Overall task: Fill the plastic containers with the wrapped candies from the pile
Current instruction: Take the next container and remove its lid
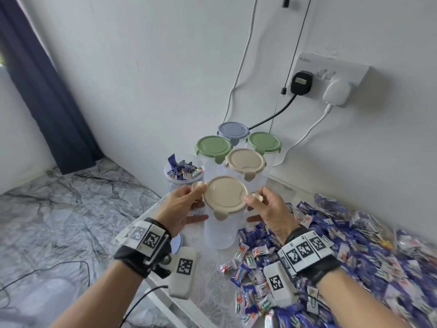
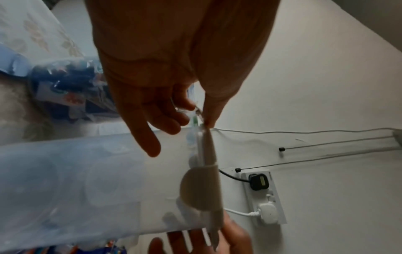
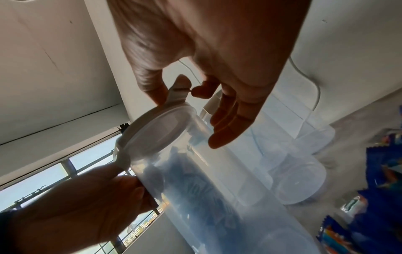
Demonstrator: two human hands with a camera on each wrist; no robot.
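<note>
Both hands (image 1: 179, 204) (image 1: 269, 209) pinch clips on an empty beige-lidded container (image 1: 221, 230).

held container (image 1: 218, 233): clear plastic cylinder, upright, empty, beige lid (image 1: 224, 197) seated, side latches raised | open container (image 1: 183, 171): behind-left, filled with blue-wrapped candies | four lidded containers (image 1: 246, 162): clustered against the wall, lids beige, green, green, blue | candy pile (image 1: 343, 245): blue and white wrappers, spread right of the held container
</note>
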